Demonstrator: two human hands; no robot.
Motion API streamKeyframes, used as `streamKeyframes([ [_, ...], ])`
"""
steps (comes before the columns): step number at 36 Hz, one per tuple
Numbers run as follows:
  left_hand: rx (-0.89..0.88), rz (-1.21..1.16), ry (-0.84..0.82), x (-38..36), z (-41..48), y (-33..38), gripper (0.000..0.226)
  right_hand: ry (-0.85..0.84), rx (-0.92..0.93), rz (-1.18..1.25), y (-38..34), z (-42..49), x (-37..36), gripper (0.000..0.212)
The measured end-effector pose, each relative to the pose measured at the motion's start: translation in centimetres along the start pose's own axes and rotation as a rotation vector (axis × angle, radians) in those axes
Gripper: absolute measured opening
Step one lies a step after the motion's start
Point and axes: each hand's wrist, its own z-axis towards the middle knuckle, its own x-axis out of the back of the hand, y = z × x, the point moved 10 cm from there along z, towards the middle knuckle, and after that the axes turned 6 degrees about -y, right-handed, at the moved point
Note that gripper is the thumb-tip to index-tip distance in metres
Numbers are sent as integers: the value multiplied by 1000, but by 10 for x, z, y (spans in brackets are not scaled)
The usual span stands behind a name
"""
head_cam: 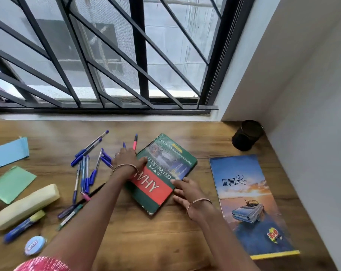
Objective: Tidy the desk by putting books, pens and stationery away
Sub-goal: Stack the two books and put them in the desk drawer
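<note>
Pink patterned sleeve (42, 264) sits at bottom edge, on the left arm. Left hand (127, 159) lies flat on the top-left corner of the green book (165, 173), thumb over the cover, fingers (119, 153) spread past its edge toward the pens; not clamped on anything. Right hand (187, 192) is open, fingers touching the book's right edge near the lower corner, palm on the table (126, 231). Each wrist has one thin bangle. Book is a hardcover, green with a red band reading "WHY", "ILLUSTRATED BOOK OF" above it, photo panel at top, corners worn; lies rotated, roughly mid-table. Second book, blue notebook (252, 208) with a car and sunset cover titled "THE QUIET Ride", yellow strip at its near edge, lies flat just right of the hands, apart from the green one. So two books. Black mesh pen cup (247, 134) stands in the far right corner, one only. Loose blue pens (87, 165) scattered left of the green book, about a dozen, exact count unclear from overlap; one pink-barrelled pen (135, 142) beyond the left hand. Two paper pads: blue pad (11, 152), green pad (12, 183). One cream pencil pouch (26, 206), one blue-yellow marker (23, 225), one round blue tape tin (34, 245), all far left.
</note>
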Motion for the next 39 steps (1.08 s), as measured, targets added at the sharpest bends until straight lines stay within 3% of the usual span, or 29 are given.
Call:
streamKeyframes([
  [4,1,-96,-48,-2,6,-7,74,4,25,45,5,0,1,63],
  [9,-38,-270,-102,3,-6,-4,42,22,55,91,5,-4,5,62],
  [15,-78,-541,-96,9,-27,-2,30,27,88,109,2,-11,-1,48],
  [18,-100,-706,-54,10,-39,-7,39,26,92,125,2,-14,1,46],
  [21,-108,-850,-49,11,-60,-6,44,31,109,143,-5,-24,8,28],
  [27,-135,-1218,-88,-1,-113,34,18,41,223,192,-37,-50,39,23],
  [30,-105,-1340,-178,-29,-130,57,17,92,287,79,-56,-65,75,22],
  [33,-94,-1376,-268,-57,-149,85,13,181,361,-36,-71,-84,121,21],
  [39,-144,-1222,-405,-115,-179,147,18,371,433,-266,-93,-125,211,8],
])
